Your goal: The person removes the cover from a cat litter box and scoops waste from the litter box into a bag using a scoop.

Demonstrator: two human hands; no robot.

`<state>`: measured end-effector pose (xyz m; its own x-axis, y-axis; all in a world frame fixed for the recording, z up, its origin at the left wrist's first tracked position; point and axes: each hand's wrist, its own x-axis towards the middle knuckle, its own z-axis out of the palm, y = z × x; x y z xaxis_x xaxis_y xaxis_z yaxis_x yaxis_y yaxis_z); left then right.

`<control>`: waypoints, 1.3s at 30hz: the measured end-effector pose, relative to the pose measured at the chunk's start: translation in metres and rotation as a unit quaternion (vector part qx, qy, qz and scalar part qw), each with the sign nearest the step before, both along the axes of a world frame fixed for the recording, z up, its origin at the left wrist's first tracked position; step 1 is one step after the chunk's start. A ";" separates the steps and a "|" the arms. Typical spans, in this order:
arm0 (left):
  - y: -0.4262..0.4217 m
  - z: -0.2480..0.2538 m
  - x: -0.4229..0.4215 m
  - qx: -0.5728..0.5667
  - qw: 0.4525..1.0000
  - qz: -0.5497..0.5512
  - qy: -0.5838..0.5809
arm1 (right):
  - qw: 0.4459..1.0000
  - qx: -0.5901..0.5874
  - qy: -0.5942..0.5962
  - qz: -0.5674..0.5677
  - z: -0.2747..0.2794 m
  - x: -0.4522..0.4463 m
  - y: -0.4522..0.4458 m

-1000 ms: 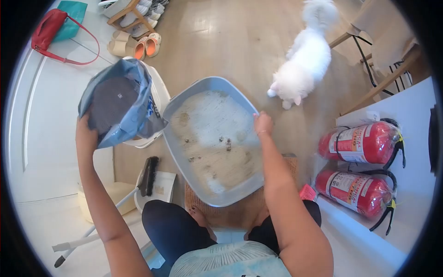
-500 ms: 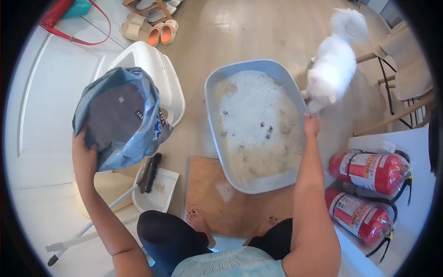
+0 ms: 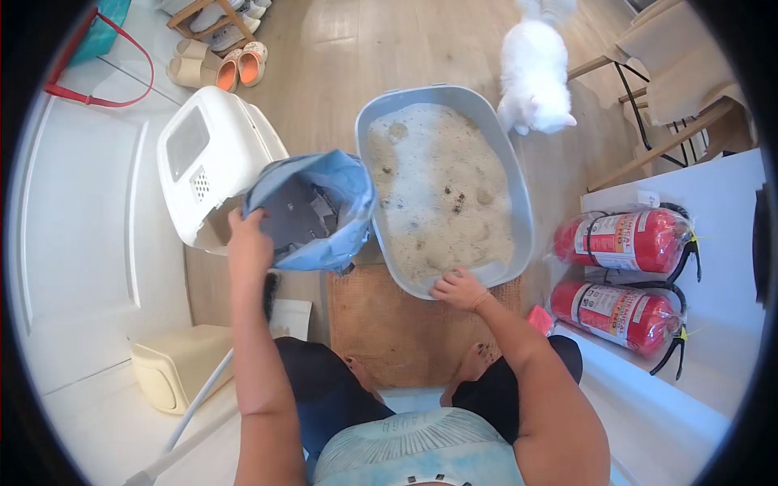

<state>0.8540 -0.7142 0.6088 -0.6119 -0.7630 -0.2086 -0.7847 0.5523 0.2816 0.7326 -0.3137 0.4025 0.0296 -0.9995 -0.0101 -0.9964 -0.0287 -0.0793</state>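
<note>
My left hand (image 3: 250, 241) is closed on the left rim of a blue-lined plastic bag (image 3: 353, 198), which hangs mouth up with its grey inside and some light scraps showing. The bag's right side comes up against the grey litter tray (image 3: 525, 215). My right hand (image 3: 459, 289) has its fingers hooked over the tray's near rim, thumb hidden. Sandy cat litter (image 3: 442, 194) covers the tray's floor, with several dark clumps near the middle and a paler patch at the left. The tray's near edge overlaps an orange-brown mat (image 3: 389, 340).
A white cat (image 3: 535, 73) stands beyond the tray's far right corner. Two wrapped red fire extinguishers (image 3: 624, 240) lie at the right. On the left are a white litter box hood (image 3: 182, 154), a cream bin (image 3: 174, 364) and a dustpan (image 3: 292, 317). Chair legs (image 3: 648, 158) stand at upper right.
My left hand has brought the bag rightward to the tray. My right hand has gone from the tray's right rim to its near rim. The litter now looks more evenly spread.
</note>
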 end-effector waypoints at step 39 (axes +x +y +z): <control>-0.011 -0.072 -0.098 -0.034 0.974 -0.202 0.100 | 0.396 0.157 -0.142 -0.894 -0.069 0.132 0.258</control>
